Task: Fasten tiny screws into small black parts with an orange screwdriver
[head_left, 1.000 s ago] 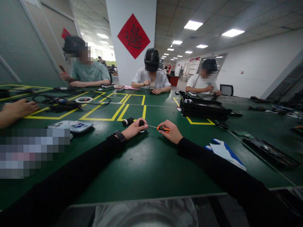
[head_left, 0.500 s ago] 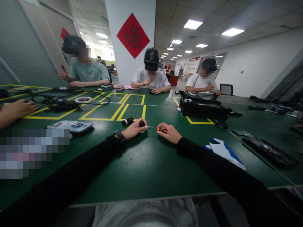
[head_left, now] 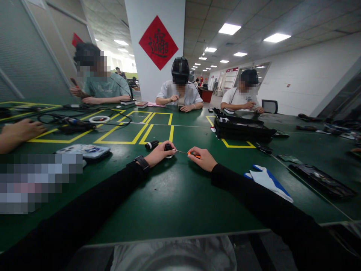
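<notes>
My left hand [head_left: 158,154] is closed around a small black cylindrical part [head_left: 168,147] with a whitish lower edge, just above the green table [head_left: 158,203]. In my right hand [head_left: 205,159] is a screwdriver [head_left: 194,154] with an orange and black handle, gripped between thumb and fingers. Its thin metal shaft points left and its tip reaches the black part; the exact contact spot is too small to make out. Right behind my left hand lies another black cylindrical piece [head_left: 152,145] with a white band.
A blue and white glove [head_left: 269,182] lies right of my right forearm. Beyond it are an opened black device [head_left: 323,180] and stacked black housings [head_left: 244,127]. Phone-like items [head_left: 84,150] and tangled black cables [head_left: 76,122] lie left. A co-worker's hand [head_left: 24,130] rests at far left; several people sit around.
My right hand and the screwdriver handle have shifted very slightly, the handle appearing turned a little. The black part in my left hand has tilted slightly.
</notes>
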### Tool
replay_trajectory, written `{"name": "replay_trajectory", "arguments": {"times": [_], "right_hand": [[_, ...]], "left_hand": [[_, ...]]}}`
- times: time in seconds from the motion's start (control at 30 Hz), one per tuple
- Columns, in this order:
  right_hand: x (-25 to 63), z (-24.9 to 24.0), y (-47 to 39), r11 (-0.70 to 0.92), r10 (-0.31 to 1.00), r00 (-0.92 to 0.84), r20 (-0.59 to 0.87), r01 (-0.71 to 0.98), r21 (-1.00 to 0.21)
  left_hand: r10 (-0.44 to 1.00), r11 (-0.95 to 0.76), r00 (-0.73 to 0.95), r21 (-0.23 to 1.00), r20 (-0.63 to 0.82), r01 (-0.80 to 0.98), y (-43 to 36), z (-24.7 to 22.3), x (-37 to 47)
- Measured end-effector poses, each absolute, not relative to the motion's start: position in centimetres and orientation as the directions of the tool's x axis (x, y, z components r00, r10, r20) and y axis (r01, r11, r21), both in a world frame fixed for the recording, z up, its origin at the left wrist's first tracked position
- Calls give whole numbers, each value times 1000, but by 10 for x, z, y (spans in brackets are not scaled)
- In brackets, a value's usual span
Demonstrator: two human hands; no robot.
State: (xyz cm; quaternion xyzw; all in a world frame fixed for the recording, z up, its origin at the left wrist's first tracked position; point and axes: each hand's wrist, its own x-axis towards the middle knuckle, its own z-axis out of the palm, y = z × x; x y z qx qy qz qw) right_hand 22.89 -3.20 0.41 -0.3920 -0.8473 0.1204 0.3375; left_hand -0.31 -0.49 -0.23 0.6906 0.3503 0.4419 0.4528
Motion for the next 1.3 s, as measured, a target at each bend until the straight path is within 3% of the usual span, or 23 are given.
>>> {"name": "replay_trajectory", "arguments": {"times": [0.63, 1.3], "right_hand": [[227, 7, -36, 746, 656, -438, 614, 500, -440], [226, 7, -39, 735, 665, -415, 621, 513, -444]], "left_hand": [[882, -317, 394, 944, 257, 94, -8, 0, -3], [888, -282, 379, 959, 259, 5, -6, -1, -1]]}}
